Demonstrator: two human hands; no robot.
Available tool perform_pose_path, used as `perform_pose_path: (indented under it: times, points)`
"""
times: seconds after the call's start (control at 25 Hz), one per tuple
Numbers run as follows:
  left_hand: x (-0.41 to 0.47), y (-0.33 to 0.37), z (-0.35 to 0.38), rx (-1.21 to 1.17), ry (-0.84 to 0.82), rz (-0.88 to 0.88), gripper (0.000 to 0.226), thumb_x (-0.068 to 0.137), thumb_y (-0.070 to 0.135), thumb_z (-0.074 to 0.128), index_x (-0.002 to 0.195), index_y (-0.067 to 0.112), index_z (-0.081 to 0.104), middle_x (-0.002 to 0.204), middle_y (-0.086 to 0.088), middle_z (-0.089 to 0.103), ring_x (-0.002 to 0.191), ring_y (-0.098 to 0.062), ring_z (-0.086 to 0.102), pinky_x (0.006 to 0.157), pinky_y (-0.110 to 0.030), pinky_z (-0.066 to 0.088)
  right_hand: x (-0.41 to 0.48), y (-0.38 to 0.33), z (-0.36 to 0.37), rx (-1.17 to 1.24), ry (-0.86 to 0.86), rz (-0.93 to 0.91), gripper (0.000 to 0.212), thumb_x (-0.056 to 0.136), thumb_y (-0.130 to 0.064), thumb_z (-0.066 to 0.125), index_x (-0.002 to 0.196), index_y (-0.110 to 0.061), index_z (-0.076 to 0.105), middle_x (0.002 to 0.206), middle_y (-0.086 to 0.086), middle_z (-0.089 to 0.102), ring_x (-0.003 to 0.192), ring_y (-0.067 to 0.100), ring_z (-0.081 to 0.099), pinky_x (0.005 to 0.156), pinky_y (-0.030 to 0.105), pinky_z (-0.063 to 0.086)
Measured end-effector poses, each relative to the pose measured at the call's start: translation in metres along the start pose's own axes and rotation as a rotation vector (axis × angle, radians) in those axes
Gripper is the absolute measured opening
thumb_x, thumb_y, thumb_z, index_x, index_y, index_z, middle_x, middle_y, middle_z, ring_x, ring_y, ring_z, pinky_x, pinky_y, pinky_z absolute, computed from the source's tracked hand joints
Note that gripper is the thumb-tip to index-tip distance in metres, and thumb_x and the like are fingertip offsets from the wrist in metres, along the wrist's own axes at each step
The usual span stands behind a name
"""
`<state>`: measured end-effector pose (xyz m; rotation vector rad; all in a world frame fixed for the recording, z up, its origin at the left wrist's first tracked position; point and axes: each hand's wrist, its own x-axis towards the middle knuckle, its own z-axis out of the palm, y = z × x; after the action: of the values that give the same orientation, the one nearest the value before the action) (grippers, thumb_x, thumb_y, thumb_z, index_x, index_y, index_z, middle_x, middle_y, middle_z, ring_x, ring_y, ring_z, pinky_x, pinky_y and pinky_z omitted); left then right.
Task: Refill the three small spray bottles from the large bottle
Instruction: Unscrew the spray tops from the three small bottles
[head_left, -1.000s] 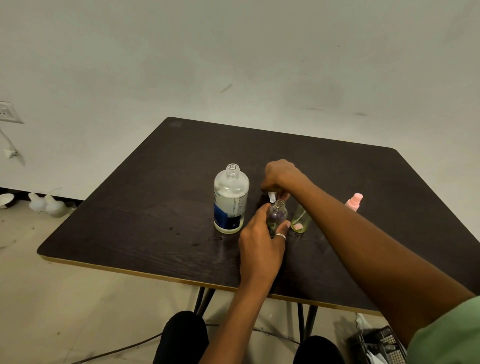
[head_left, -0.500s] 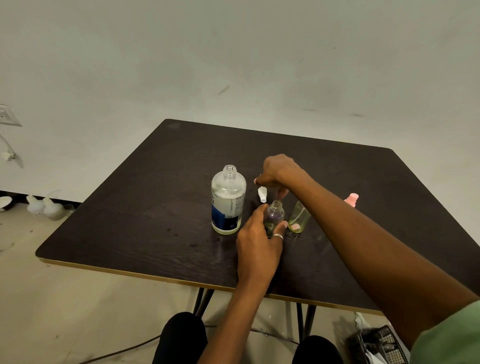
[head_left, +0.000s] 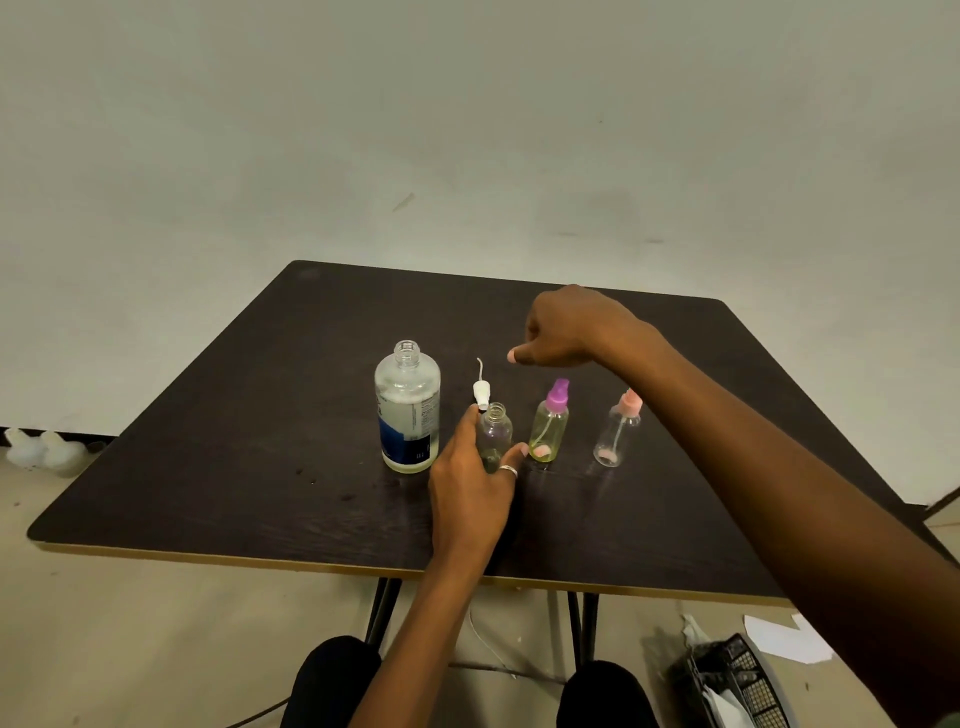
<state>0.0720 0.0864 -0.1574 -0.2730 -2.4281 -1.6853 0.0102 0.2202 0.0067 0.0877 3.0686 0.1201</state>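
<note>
The large clear bottle (head_left: 408, 410) with a blue label stands uncapped on the dark table (head_left: 260, 441). Right of it, my left hand (head_left: 475, 488) grips a small clear bottle (head_left: 494, 431) with an open neck. Its white spray cap (head_left: 481, 389) lies on the table just behind, tube pointing away. A small bottle with a purple spray cap (head_left: 550, 423) and yellowish liquid stands further right. Beyond that stands a small clear bottle with a pink cap (head_left: 618, 428). My right hand (head_left: 571, 327) hovers above the table behind the bottles, fingers curled, holding nothing.
A black mesh basket (head_left: 737, 680) and white paper lie on the floor at the lower right. White objects (head_left: 47, 452) sit on the floor by the wall at left. My knees are under the table's near edge.
My right hand has let go of the white spray cap, which now lies on the table, and has lifted up and away to the right. The purple-capped bottle is now uncovered.
</note>
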Motion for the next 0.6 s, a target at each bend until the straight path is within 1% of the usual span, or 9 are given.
perform_pose_path:
  times: [0.12,0.16,0.24,0.28,0.36,0.48,0.6]
  points:
    - [0.0,0.002,0.0,0.015,0.002,0.001,0.069,0.083,0.028,0.078,0.144,0.018,0.047,0.13,0.003,0.063,0.107,0.005,0.049,0.077,0.005,0.033,-0.015,0.011,-0.002,0.009,-0.086,-0.064,0.039,0.088,-0.053,0.06,0.097,-0.018,0.074,0.095,-0.001,0.072,0.088,0.016,0.064,0.083,0.035,0.053]
    - [0.0,0.002,0.0,0.015,0.002,0.0,0.069,0.083,0.027,0.078,0.144,0.018,0.047,0.13,0.003,0.063,0.108,0.004,0.05,0.078,0.004,0.034,-0.02,0.013,-0.001,0.026,-0.12,-0.078,0.037,0.087,-0.052,0.062,0.099,-0.019,0.074,0.097,-0.003,0.072,0.09,0.015,0.064,0.085,0.035,0.053]
    - [-0.001,0.002,0.0,0.016,-0.002,-0.007,0.072,0.083,0.03,0.078,0.146,0.017,0.044,0.134,0.002,0.062,0.115,-0.002,0.054,0.087,-0.004,0.036,-0.027,0.015,0.002,0.05,-0.171,-0.086,0.036,0.083,-0.049,0.069,0.104,-0.02,0.072,0.101,-0.003,0.07,0.094,0.016,0.063,0.088,0.035,0.052]
    - [-0.002,0.002,0.0,0.013,-0.004,-0.014,0.075,0.083,0.031,0.078,0.147,0.017,0.042,0.135,0.001,0.06,0.119,-0.006,0.054,0.09,-0.01,0.038,-0.029,0.015,0.005,0.051,-0.176,-0.086,0.035,0.081,-0.046,0.072,0.106,-0.021,0.072,0.102,-0.003,0.07,0.095,0.016,0.063,0.088,0.036,0.053]
    - [-0.003,0.003,0.0,0.012,0.0,-0.024,0.078,0.083,0.031,0.078,0.149,0.016,0.039,0.138,0.0,0.059,0.123,-0.008,0.053,0.093,-0.014,0.038,-0.031,0.015,0.014,0.04,-0.158,-0.09,0.032,0.079,-0.037,0.076,0.107,-0.02,0.071,0.102,-0.003,0.07,0.094,0.017,0.063,0.086,0.035,0.053]
    - [-0.007,0.002,0.001,0.02,0.011,-0.026,0.084,0.082,0.032,0.079,0.151,0.014,0.036,0.142,-0.002,0.056,0.13,-0.013,0.051,0.098,-0.017,0.039,-0.032,0.014,0.023,0.043,-0.107,-0.091,0.02,0.079,-0.022,0.077,0.098,-0.018,0.073,0.096,-0.002,0.071,0.087,0.015,0.064,0.077,0.029,0.053]
    - [-0.024,0.006,0.001,0.072,0.069,-0.05,0.086,0.081,0.033,0.08,0.152,0.014,0.035,0.148,-0.006,0.05,0.138,-0.019,0.045,0.106,-0.026,0.039,-0.033,0.013,0.027,0.051,-0.089,-0.093,0.012,0.08,-0.015,0.076,0.092,-0.015,0.074,0.092,0.0,0.071,0.083,0.015,0.066,0.075,0.028,0.055]
